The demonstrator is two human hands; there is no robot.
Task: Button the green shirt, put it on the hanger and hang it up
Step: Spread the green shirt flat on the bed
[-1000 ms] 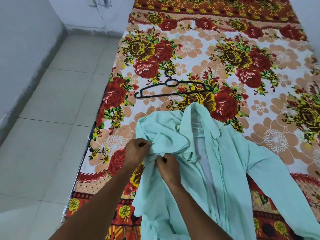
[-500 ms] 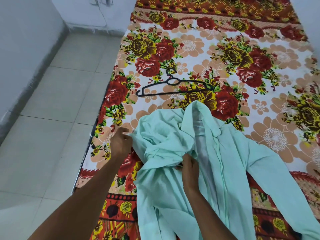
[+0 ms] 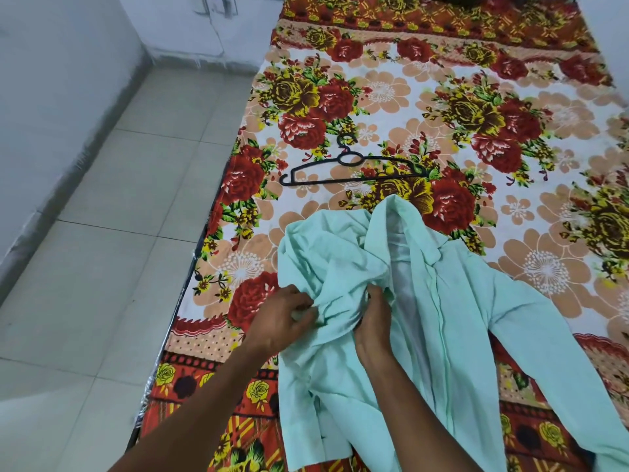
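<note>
The pale green shirt (image 3: 456, 318) lies open and crumpled on the flowered bedsheet, collar pointing away from me, one sleeve stretched out to the lower right. My left hand (image 3: 282, 321) pinches a bunched fold at the shirt's left side. My right hand (image 3: 372, 321) grips the fabric just beside it, fingers curled into the cloth near the front opening. A black plastic hanger (image 3: 350, 168) lies flat on the sheet beyond the collar, untouched.
The bed (image 3: 510, 107) with its red and orange flowered sheet fills the right of the view; its left edge (image 3: 200, 247) drops to a grey tiled floor (image 3: 112, 233). A white wall runs along the far left.
My left hand moved from the bed's edge back onto the shirt's left side and took hold of a fold. My right hand stayed on the fabric near the front opening.
</note>
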